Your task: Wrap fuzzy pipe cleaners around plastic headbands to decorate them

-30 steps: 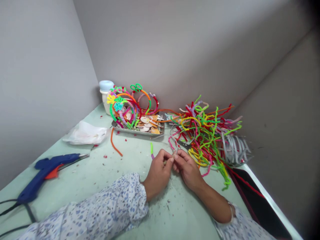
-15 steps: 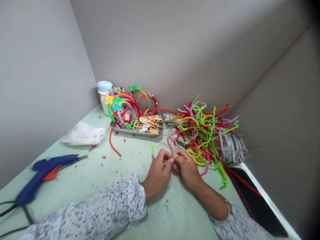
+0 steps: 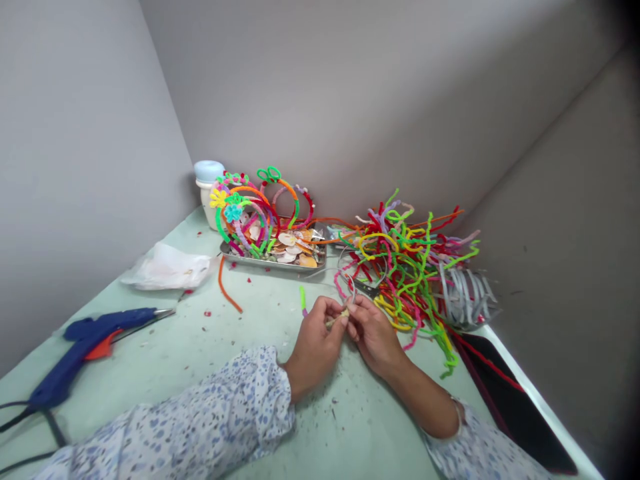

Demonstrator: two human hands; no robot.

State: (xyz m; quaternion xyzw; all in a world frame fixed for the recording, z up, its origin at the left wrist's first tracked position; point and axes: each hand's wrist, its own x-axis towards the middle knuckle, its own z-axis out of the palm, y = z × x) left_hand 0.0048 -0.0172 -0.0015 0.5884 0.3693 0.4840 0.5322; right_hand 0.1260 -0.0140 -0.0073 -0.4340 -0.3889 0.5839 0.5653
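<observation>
My left hand [image 3: 317, 337] and my right hand [image 3: 375, 337] meet over the table, fingertips pinched close together. Between them shows a small pale yellow piece [image 3: 345, 313], its kind too small to make out; my left thumb and fingers close on it. From my right fingertips a thin grey headband strip [image 3: 354, 285] curves upward and away. A green and purple pipe cleaner [image 3: 303, 297] sticks up just beyond my left hand; whether it is held cannot be told. Dark-handled scissors or pliers [image 3: 367, 289] lie partly covered behind my right hand.
A metal tray [image 3: 273, 263] holds shell-like discs and decorated headbands [image 3: 250, 200]. Right of it spreads a pile of pipe cleaners [image 3: 420, 260] beside bundled grey headbands [image 3: 467, 297]. A blue glue gun [image 3: 83, 353], plastic bag [image 3: 167, 267] and lidded jar [image 3: 209, 190] stand left.
My fingertips have shifted slightly, and the pale yellow piece shows more clearly between them. The green and purple pipe cleaner has moved slightly left. Things on the table stay put.
</observation>
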